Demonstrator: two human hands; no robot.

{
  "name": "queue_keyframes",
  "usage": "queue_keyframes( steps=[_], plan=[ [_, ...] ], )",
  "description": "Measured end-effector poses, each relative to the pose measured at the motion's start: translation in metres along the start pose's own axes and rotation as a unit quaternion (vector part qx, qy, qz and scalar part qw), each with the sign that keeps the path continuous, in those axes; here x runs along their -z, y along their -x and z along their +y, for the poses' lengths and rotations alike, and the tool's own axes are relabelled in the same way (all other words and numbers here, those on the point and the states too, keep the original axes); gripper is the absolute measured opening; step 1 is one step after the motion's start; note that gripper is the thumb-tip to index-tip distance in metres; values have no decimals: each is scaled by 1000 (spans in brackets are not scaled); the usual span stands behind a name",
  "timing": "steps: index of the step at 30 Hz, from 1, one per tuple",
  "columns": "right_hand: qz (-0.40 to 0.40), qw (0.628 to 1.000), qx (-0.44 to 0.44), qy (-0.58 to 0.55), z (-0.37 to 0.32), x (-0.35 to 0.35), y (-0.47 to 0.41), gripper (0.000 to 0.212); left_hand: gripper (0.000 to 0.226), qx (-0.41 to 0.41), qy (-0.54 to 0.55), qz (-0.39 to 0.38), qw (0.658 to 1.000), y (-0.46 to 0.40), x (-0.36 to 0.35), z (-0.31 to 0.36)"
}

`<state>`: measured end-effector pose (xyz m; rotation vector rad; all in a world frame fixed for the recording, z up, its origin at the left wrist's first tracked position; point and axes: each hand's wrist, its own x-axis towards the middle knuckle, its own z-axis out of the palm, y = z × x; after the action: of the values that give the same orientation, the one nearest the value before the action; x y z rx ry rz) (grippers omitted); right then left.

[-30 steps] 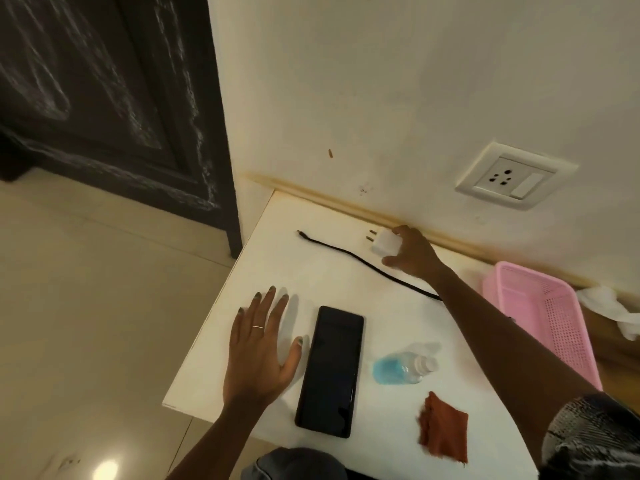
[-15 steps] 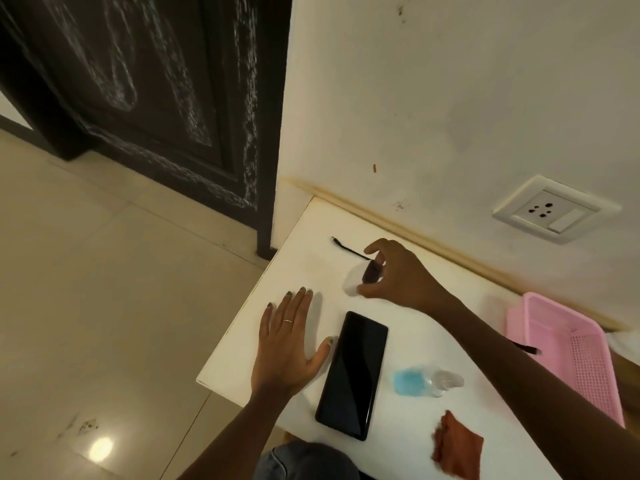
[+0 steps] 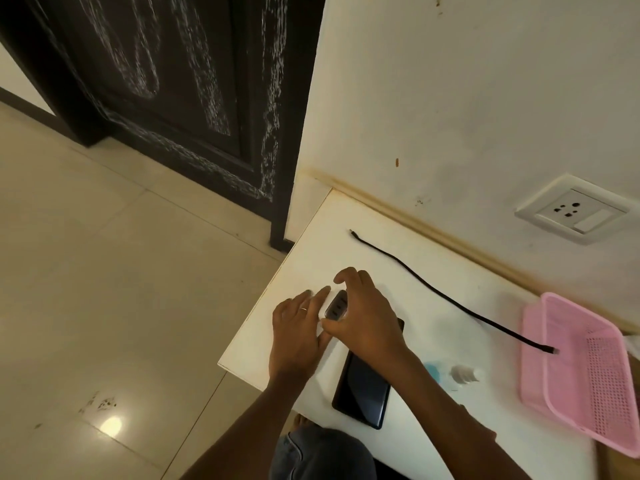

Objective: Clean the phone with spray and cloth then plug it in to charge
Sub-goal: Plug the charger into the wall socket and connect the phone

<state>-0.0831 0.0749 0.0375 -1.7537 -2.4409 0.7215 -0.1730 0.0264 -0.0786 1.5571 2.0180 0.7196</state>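
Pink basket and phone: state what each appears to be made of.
Pink basket: looks like moulded plastic, matte, judging by its uniform colour and the fine grid of holes in its walls and floor.

Phone: its dark upper face looks like glossy glass, since it shows soft reflections; the rounded rim could be plastic or metal, which cannot be told here.

glossy black glass phone on a smooth matt white desk; perforated pink plastic basket; matt black cable; polished floor tiles; worn dark wooden door.
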Motion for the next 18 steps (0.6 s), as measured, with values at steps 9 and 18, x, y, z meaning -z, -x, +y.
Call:
queue_keyframes(
  steps=[9,18],
  plan=[
    [63,987,-61,-137,30,33,-68,22,70,73,70,-2,995,-2,2,1],
    [20,996,-88,12,70,6,-138,36,75,78,76,-5,994,-2,-2,-3]
  ],
)
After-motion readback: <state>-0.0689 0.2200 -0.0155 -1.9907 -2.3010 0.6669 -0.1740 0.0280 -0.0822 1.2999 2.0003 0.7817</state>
